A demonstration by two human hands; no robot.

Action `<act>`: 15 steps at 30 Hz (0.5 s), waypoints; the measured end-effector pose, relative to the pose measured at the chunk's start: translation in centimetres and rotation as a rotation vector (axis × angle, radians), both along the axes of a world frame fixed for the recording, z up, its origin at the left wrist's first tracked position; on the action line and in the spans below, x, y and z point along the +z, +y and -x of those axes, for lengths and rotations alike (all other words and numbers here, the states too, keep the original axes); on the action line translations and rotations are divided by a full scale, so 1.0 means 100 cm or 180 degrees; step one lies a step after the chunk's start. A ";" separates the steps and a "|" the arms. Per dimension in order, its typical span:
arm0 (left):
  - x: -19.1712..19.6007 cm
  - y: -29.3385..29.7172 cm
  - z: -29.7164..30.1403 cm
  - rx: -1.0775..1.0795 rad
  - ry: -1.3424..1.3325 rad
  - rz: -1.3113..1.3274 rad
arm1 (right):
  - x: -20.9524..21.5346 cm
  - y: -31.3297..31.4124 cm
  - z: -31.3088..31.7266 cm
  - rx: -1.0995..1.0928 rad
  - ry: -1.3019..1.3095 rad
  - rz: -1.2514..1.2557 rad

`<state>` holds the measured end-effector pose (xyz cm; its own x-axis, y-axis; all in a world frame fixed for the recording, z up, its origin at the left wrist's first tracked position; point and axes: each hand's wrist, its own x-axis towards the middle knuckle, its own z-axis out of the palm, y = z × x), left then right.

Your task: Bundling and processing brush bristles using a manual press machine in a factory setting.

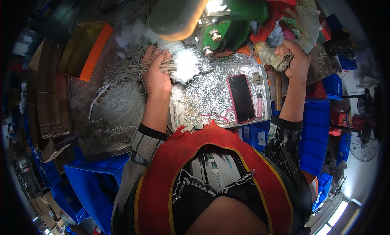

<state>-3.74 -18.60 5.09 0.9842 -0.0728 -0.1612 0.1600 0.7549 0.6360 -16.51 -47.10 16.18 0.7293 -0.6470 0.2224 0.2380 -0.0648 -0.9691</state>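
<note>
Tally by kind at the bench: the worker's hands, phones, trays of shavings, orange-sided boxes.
Hands: 2 (left hand, right hand)
Phone: 1
Tray: 1
Box: 1
Total: 5

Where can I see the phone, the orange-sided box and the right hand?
Phone (242,99): head view, middle of its dark screen.
Orange-sided box (96,53): head view, on its orange side wall.
Right hand (297,60): head view, middle of the hand, behind the curled fingers.
</note>
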 end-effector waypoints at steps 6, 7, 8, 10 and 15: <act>0.005 -0.003 -0.002 0.0080 -0.0005 -0.0169 | 0.022 -0.003 -0.005 -0.0011 0.0465 -0.0130; 0.007 -0.006 -0.002 0.0076 0.0004 -0.0162 | 0.029 -0.003 -0.003 -0.0013 0.0517 -0.0100; 0.008 -0.008 -0.003 0.0052 0.0001 -0.0155 | 0.033 -0.004 -0.002 -0.0013 0.0570 -0.0069; 0.008 -0.009 -0.004 0.0021 -0.0038 -0.0184 | 0.032 -0.007 -0.001 0.0098 0.0462 -0.0018; 0.005 -0.006 -0.007 -0.0023 -0.0165 -0.0174 | -0.023 0.005 -0.006 -0.0246 -0.0297 0.0442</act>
<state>-3.05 -19.16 5.61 0.9908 -0.0725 -0.1139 0.1312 0.7177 0.6839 -15.90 -46.56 13.87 0.6506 -0.6587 0.3778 0.3155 -0.2181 -0.9235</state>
